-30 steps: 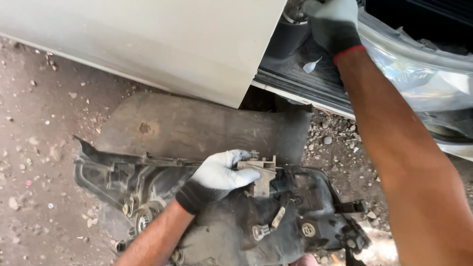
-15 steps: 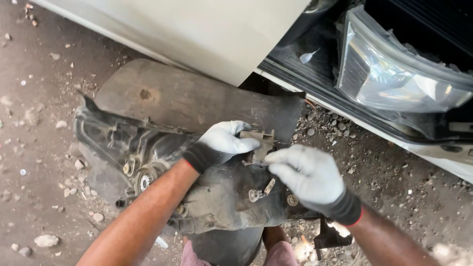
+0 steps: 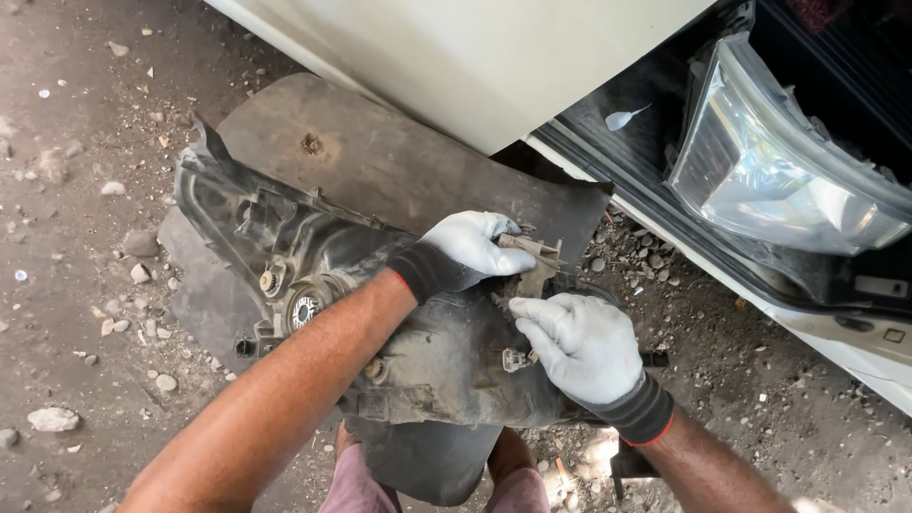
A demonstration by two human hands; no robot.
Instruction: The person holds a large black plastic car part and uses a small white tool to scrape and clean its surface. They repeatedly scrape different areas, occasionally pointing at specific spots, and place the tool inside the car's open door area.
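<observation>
A dirty black headlight housing (image 3: pixel 313 275) lies back side up on the ground in front of me. My left hand (image 3: pixel 470 247), in a grey glove with a black cuff, grips a small grey bracket (image 3: pixel 535 258) at the housing's upper right edge. My right hand (image 3: pixel 575 344), gloved the same way, rests on the housing just below the bracket, its fingers closed near a small metal fitting (image 3: pixel 513 359). The fitting pokes out beside the right thumb.
A flat dark plastic panel (image 3: pixel 399 161) lies under the housing on the gravel. A white car body panel (image 3: pixel 494 57) and a mounted clear headlight (image 3: pixel 779 171) stand close at the top right. Loose stones (image 3: pixel 52 418) dot the dirt at left.
My right hand came down from the car at the upper right onto the housing beside the left hand. The view shifted, bringing the mounted headlight into sight.
</observation>
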